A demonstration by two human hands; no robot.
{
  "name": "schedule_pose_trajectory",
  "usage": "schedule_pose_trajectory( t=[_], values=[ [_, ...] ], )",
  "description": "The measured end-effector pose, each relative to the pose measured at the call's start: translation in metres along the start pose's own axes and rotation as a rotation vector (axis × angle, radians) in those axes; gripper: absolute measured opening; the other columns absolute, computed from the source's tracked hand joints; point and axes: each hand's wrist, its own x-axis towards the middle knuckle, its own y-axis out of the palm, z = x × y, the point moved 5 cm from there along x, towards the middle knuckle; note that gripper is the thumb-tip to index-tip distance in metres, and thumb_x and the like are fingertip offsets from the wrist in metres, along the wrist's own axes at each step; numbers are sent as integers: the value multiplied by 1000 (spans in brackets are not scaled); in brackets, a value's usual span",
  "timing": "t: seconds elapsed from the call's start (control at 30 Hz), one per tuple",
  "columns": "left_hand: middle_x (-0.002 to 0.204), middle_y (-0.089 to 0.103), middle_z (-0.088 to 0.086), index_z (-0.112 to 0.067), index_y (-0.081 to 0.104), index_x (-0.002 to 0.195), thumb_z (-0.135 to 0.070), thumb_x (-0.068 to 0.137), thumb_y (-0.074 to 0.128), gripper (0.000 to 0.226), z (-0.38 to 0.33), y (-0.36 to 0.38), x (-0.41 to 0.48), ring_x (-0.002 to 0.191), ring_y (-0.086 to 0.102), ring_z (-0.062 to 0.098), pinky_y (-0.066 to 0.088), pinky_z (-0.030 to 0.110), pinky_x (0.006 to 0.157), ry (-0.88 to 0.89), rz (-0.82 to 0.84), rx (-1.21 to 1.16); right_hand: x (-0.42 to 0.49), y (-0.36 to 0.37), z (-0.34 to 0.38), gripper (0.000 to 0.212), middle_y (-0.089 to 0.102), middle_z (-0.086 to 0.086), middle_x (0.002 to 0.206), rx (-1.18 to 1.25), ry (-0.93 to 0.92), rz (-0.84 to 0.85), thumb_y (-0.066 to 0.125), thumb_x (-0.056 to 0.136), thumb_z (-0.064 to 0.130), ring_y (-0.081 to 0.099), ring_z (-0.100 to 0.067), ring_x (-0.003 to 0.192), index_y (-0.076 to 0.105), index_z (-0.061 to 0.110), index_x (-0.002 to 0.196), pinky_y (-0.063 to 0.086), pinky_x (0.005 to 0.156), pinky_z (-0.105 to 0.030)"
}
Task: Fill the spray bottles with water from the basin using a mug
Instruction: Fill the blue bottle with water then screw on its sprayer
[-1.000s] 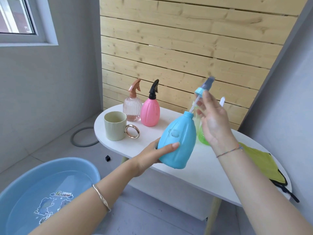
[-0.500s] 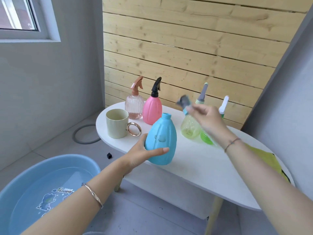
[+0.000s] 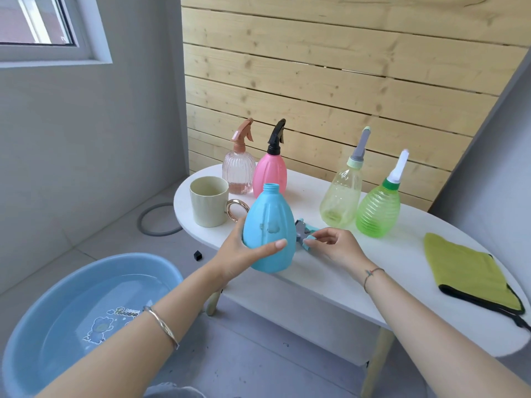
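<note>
**Blue bottle [image 3: 268, 234] uncapped, steadied for filling**

Left hand [image 3: 244, 254] wraps the bottle's lower body, thumb across the front; right hand [image 3: 333, 245] pinches the detached spray head [image 3: 304, 232], low over the table [image 3: 373, 268], just right of the bottle; lay the head well clear of the edge; hold the bottle firmly before dipping the mug [image 3: 209, 201] in the basin [image 3: 161, 271]; bottle stands at the table's near edge; long axis near vertical; open neck points up.

The blue bottle [image 3: 268, 234] partly hides the spray head [image 3: 301, 229].
</note>
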Motion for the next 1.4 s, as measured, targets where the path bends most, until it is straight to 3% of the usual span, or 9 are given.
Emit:
schedule_pose_trajectory(
  t=[0.2,0.33,0.4,0.5,0.57,0.7,0.93,1.2,1.4],
  values=[
    [120,66,-6,-30,45,131,-56,49,85,95,0,-6,2,106,66,8,57,27,85,16,-75,11,3,-3,7,18,67,7,91,-181,-53,-16,75,80,34,51,-10,73,70,20,90,41,63,-14],
    [115,67,-6,-26,47,126,-52,57,90,86,-7,-8,-2,96,68,0,56,19,74,19,-108,-2,1,5,36,18,65,8,100,-207,-158,-135,68,86,35,56,-14,91,67,21,96,40,75,-23],
    [114,65,-6,-23,47,124,-46,63,89,78,-10,-13,-6,91,67,-4,53,14,68,18,-146,-19,-1,21,56,18,65,0,98,-27,-180,-107,65,90,29,58,-19,79,67,14,99,47,65,-18],
    [116,65,-6,-25,49,122,-61,60,78,78,-11,-29,-13,96,66,0,52,13,69,6,-217,-10,1,49,69,18,61,-2,92,168,-70,-19,60,92,35,52,-17,58,65,19,100,53,49,-31],
    [116,66,-6,-27,50,120,-64,62,70,72,-9,-45,-22,95,67,0,51,11,68,-7,-273,-3,6,67,73,18,60,8,97,124,-48,7,56,93,43,53,-9,70,61,27,101,44,52,-24],
    [109,67,-5,-25,51,116,-59,62,73,67,-5,-79,-42,81,67,-5,49,11,63,-53,-307,23,18,99,81,28,59,4,107,203,-61,28,54,96,38,52,-10,99,60,17,114,35,67,-8],
    [106,61,-3,-23,44,111,-65,39,80,91,-5,-138,-67,91,65,7,50,23,69,-150,-410,115,28,148,83,24,62,5,90,298,-42,50,43,102,30,54,-7,82,59,15,93,39,67,-11],
    [109,71,-12,-37,53,121,-54,47,87,82,1,-204,-100,98,69,6,56,24,79,-108,-466,119,24,186,106,34,37,4,69,322,-114,-22,39,101,24,34,-12,67,35,19,68,28,62,-23],
    [106,70,-9,-35,55,113,-58,42,85,81,30,-279,-144,92,70,6,57,27,78,-184,-606,164,11,256,154,34,42,6,67,327,-208,153,46,100,28,39,-6,62,41,18,68,32,50,-6]
  ],
)
